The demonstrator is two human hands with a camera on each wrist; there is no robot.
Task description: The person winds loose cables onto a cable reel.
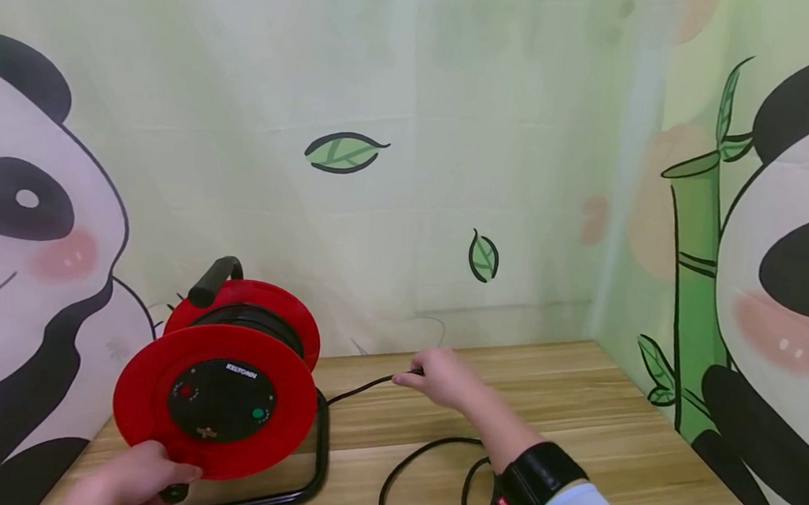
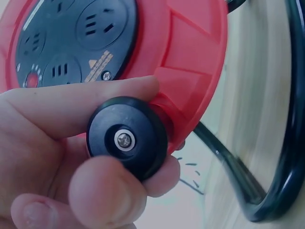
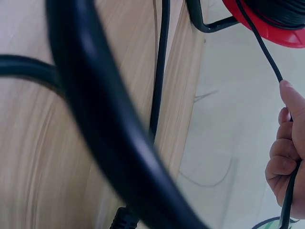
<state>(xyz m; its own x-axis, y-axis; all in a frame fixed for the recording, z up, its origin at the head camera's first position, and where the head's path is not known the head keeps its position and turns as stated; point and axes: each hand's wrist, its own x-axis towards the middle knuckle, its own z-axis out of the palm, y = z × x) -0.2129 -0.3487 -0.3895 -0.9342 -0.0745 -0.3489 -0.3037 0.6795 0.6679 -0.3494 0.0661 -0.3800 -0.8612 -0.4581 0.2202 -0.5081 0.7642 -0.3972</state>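
A red cable reel point(image 1: 144, 390) with a black socket panel point(image 1: 223, 381) stands on the left of the wooden table, black cable wound between its discs. My left hand point(image 1: 126, 478) grips the black crank knob point(image 2: 125, 139) low on the front disc; in the left wrist view its fingers and thumb surround the knob. To the right of the reel, my right hand point(image 1: 446, 376) holds the black cable point(image 1: 363, 387) in curled fingers. From the reel to that hand the cable runs fairly straight, off the tabletop. In the right wrist view the cable also hangs below the fist.
A loose loop of cable point(image 1: 384, 485) lies on the wooden table point(image 1: 578, 409) below my right forearm. The reel's black tube frame point(image 1: 321, 452) touches the tabletop, and a carry handle point(image 1: 209, 283) tops it. Panda-printed cloth point(image 1: 408, 205) hangs behind and at the sides.
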